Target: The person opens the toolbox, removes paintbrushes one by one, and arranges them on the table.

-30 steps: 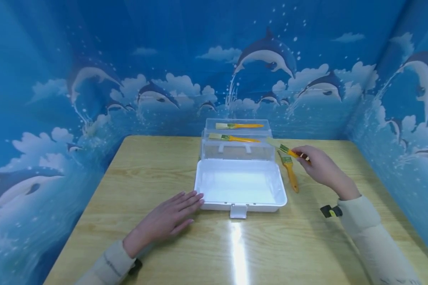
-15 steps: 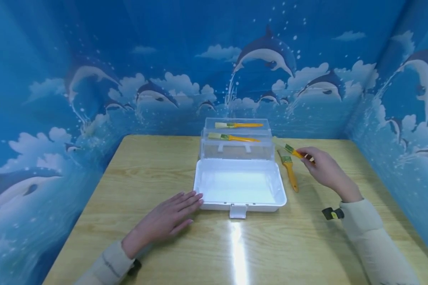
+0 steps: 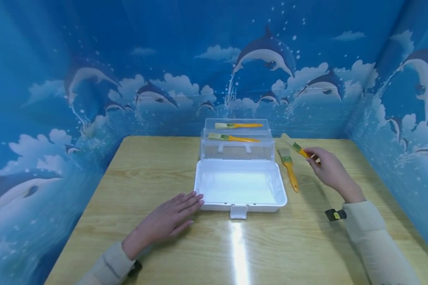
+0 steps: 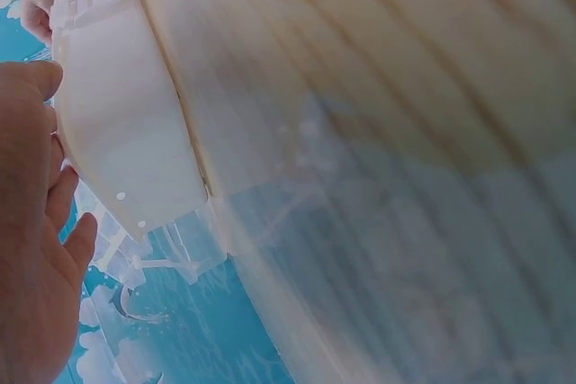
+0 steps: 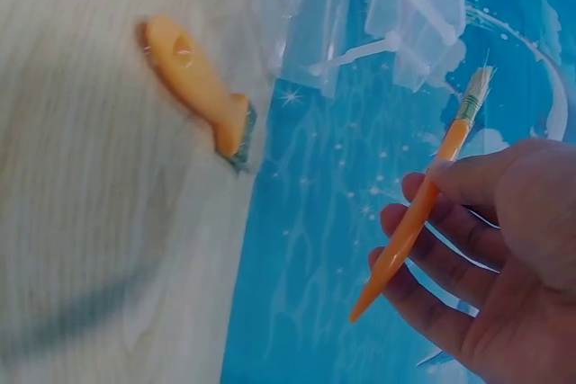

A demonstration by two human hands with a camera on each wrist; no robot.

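Two hands seen in lower half of frame. Left hand laid flat, fingers straight, on surface, fingertips touching lower left corner of white box. Right hand, right of centre, pinching orange handle of lifted brush, grip closed round it. Second brush left lying just right of box. Two brushes already stowed in clear upper trays; bottom compartment unfilled. Open room kept right of box; backdrop close behind.
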